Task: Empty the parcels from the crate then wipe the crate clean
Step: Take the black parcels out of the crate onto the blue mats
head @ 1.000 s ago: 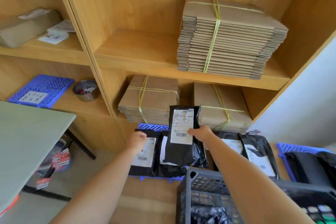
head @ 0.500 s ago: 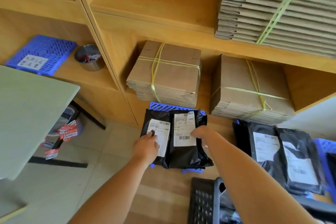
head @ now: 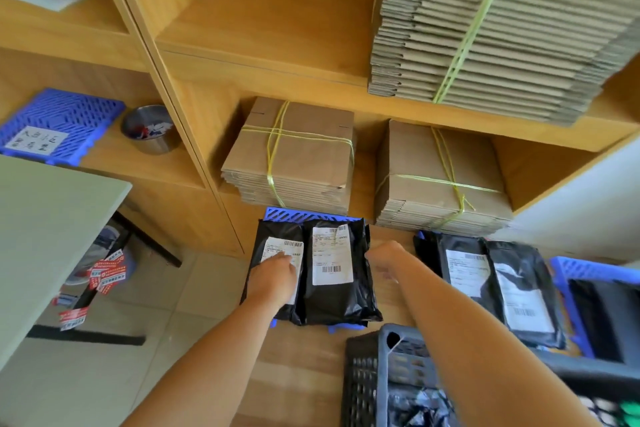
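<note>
Two black parcels with white labels lie side by side on a blue tray (head: 298,215) on the low wooden surface. My left hand (head: 275,274) rests flat on the left parcel (head: 273,239). The right parcel (head: 334,274) lies free beside it. My right hand (head: 384,258) hovers just right of that parcel with fingers curled, holding nothing. The dark grey crate (head: 367,378) stands at the bottom under my right forearm, with dark parcels still inside it.
Two more black parcels (head: 498,281) lie to the right, next to a blue basket (head: 571,270). Tied cardboard bundles (head: 294,156) fill the shelves behind. A grey table (head: 45,225) stands at the left, with a steel bowl (head: 149,130) on the shelf beyond.
My right hand has set the labelled parcel down beside the left one and let go, drawing back to the right. My left hand has stayed on the left parcel. The view tilted down.
</note>
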### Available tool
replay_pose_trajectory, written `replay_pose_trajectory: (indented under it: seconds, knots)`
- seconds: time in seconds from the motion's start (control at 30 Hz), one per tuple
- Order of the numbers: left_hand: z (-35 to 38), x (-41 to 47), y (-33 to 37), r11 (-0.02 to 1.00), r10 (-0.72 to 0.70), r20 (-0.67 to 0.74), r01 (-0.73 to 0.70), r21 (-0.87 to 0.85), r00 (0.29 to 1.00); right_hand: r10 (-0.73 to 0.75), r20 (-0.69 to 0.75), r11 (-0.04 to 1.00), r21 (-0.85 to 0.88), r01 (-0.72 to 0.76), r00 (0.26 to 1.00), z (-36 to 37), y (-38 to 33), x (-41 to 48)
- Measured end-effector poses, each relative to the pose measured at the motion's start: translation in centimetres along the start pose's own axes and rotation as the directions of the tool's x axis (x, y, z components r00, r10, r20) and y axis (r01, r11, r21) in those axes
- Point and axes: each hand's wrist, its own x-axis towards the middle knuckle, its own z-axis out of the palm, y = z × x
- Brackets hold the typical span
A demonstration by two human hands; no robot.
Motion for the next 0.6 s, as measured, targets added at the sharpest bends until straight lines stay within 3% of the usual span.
replay_pose_trajectory:
  seconds: [0.17,0.43,0.6]
  knots:
    - [-1.6,-1.1,6.2,0.995,0.071,-0.022,-0.072,-0.066,0.997,-0.055,-0.026,0.980,0.189,0.059,0.998,-4.9,3.3,-3.0]
    - [-2.8,-8.8,15.8,0.966,0.244,-0.055,-0.248,-0.076,0.968,-0.159,-0.024,0.946,0.282,0.160,0.987,-12.4,9.1,-12.3]
    - [-1.1,-14.5,20.1,0.955,0.273,-0.112,-0.284,-0.088,0.955,-0.240,-0.052,0.928,0.280,0.245,0.969,-15.4,14.1,-15.7]
